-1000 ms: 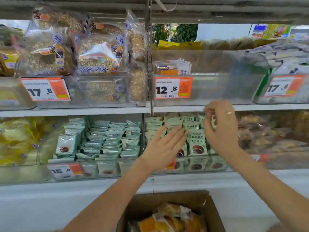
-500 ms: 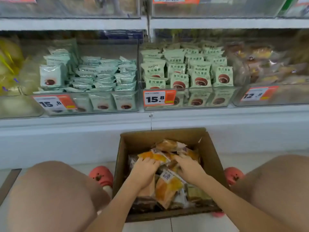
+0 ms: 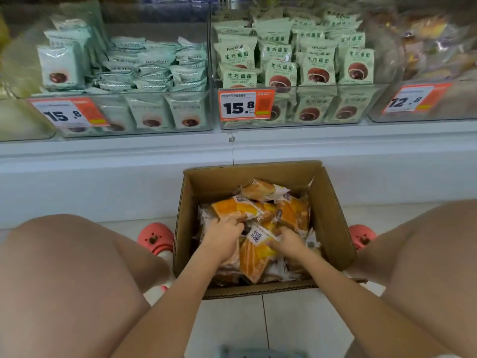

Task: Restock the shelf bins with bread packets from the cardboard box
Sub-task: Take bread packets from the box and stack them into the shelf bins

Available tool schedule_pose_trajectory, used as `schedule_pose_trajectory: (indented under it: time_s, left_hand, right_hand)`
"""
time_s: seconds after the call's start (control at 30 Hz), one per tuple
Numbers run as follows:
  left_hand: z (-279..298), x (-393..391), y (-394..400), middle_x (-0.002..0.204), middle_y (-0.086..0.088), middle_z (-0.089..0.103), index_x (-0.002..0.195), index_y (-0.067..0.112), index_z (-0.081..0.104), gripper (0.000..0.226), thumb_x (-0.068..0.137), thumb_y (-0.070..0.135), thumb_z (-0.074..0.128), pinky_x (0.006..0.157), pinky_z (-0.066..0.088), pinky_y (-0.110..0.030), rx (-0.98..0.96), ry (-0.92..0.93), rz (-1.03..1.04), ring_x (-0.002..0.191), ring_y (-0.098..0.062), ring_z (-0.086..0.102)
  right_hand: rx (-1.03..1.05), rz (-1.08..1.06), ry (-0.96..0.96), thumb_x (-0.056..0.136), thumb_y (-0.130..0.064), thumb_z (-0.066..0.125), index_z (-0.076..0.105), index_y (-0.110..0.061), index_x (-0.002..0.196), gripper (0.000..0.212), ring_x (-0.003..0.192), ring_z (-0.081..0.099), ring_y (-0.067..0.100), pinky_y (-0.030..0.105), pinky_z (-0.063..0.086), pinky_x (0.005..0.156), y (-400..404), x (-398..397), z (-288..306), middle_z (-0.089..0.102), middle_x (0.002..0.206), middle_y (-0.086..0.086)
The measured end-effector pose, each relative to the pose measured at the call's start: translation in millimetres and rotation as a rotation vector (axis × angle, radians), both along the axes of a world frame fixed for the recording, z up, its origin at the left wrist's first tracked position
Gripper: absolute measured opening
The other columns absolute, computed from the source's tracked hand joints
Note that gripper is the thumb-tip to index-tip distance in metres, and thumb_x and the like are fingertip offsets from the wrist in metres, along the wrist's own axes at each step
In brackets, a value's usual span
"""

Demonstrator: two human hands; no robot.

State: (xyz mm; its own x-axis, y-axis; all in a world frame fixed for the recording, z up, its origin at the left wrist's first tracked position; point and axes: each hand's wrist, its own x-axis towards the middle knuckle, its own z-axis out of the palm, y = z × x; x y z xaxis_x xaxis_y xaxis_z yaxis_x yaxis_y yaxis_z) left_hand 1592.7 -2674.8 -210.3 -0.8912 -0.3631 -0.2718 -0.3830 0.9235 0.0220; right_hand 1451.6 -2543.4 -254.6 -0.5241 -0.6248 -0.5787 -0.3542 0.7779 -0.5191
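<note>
An open cardboard box (image 3: 333,228) stands on the floor between my knees, filled with several orange bread packets (image 3: 291,213). My left hand (image 3: 222,236) is down inside it, fingers curled on the near edge of an orange packet (image 3: 232,209) lying on top. My right hand (image 3: 289,242) grips another orange packet with a white label (image 3: 255,254). Above the box, clear shelf bins (image 3: 291,117) hold pale green packets.
The white shelf base (image 3: 116,177) runs right behind the box. My knees flank the box, with pink shoes (image 3: 154,239) beside it on the tiled floor. Orange price tags (image 3: 245,105) hang on the bin fronts. A clear bin at the right (image 3: 423,73) holds mixed pastries.
A second ago both hands were up at the green-packet bin. They dropped into the box, and since half a second ago they have closed on packets there.
</note>
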Motion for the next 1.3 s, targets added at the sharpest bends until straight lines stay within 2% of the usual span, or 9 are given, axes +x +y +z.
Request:
schedule_pose_trajectory:
  time_s: [0.1,0.17,0.37,0.53,0.67,0.77,1.0,1.17,1.3]
  left_hand:
    - [2,-1,2,0.136,-0.006,0.048,0.126,0.016,0.052,0.034,0.095,0.009,0.040,0.101,0.033,-0.042,0.032,-0.007,0.008,0.128,-0.024,0.038]
    - [7,-2,3,0.131,-0.004,0.052,0.119,0.017,0.056,0.028,0.095,0.014,0.043,0.100,0.034,-0.040,0.105,0.040,0.042,0.124,-0.023,0.041]
    - [14,-2,-2,0.125,-0.004,0.058,0.119,0.014,0.059,0.024,0.096,0.019,0.052,0.090,0.045,-0.028,0.523,0.378,0.424,0.114,-0.019,0.054]
    - [29,-6,-4,0.137,-0.010,0.048,0.131,0.010,0.046,0.046,0.100,0.043,0.038,0.100,0.043,-0.037,0.992,0.502,1.032,0.122,-0.028,0.049]
    - [50,-13,1,0.119,-0.013,0.060,0.121,0.010,0.054,0.052,0.100,0.051,0.030,0.086,0.053,-0.048,1.533,0.607,1.127,0.107,-0.032,0.061]
    - [66,-19,2,0.109,-0.014,0.067,0.110,0.014,0.057,0.041,0.103,0.041,0.027,0.067,0.060,-0.038,1.392,0.791,1.039,0.090,-0.025,0.069]
    - [61,-17,-13,0.076,-0.009,0.059,0.086,0.006,0.059,0.044,0.102,0.038,0.034,0.070,0.047,-0.038,0.854,0.965,0.812,0.070,-0.023,0.056]
    - [76,-18,-14,0.059,-0.002,0.054,0.077,0.005,0.057,0.032,0.101,0.022,0.043,0.048,0.032,-0.025,0.393,1.044,0.537,0.049,-0.014,0.048]
    - [100,-21,-7,0.058,0.005,0.052,0.085,0.008,0.061,0.024,0.099,0.022,0.047,0.046,0.032,-0.015,0.253,0.967,0.239,0.046,-0.003,0.045]
  right_hand:
    - [-0.018,-0.042,-0.166,0.092,-0.030,0.060,0.059,-0.016,0.099,0.016,0.093,0.059,0.020,0.033,0.047,0.078,8,-4,5,0.063,0.108,0.007]
    - [-0.058,-0.088,-0.180,0.093,-0.028,0.058,0.050,-0.016,0.080,0.019,0.083,0.058,0.019,0.035,0.049,0.075,11,-3,10,0.060,0.094,0.006]
    - [-0.221,-0.262,-0.309,0.097,-0.019,0.050,0.045,-0.011,0.081,0.019,0.084,0.069,0.024,0.031,0.058,0.057,7,0,64,0.063,0.107,0.014]
    - [-0.570,-0.423,-0.471,0.098,-0.015,0.048,0.046,-0.008,0.083,0.017,0.088,0.070,0.026,0.031,0.059,0.065,20,-17,115,0.067,0.103,0.012]
    - [-0.828,-0.574,-0.744,0.095,-0.008,0.051,0.043,-0.010,0.079,0.018,0.094,0.070,0.027,0.034,0.060,0.074,26,-16,124,0.068,0.108,0.010]
    - [-0.780,-0.529,-0.795,0.091,-0.002,0.056,0.048,-0.008,0.090,0.010,0.103,0.066,0.027,0.038,0.059,0.078,25,-13,117,0.064,0.118,0.012]
    - [-0.705,-0.441,-0.766,0.085,0.002,0.062,0.052,-0.013,0.120,0.039,0.107,0.064,0.026,0.039,0.059,0.077,18,-4,116,0.062,0.121,0.013]
    - [-0.665,-0.466,-0.773,0.074,-0.029,0.071,0.049,-0.018,0.122,0.054,0.097,0.068,0.029,0.040,0.058,0.072,14,-3,109,0.066,0.118,0.011]
    - [-0.710,-0.512,-0.967,0.063,-0.039,0.081,0.054,-0.019,0.124,0.069,0.095,0.068,0.028,0.041,0.058,0.075,12,4,96,0.067,0.114,0.012]
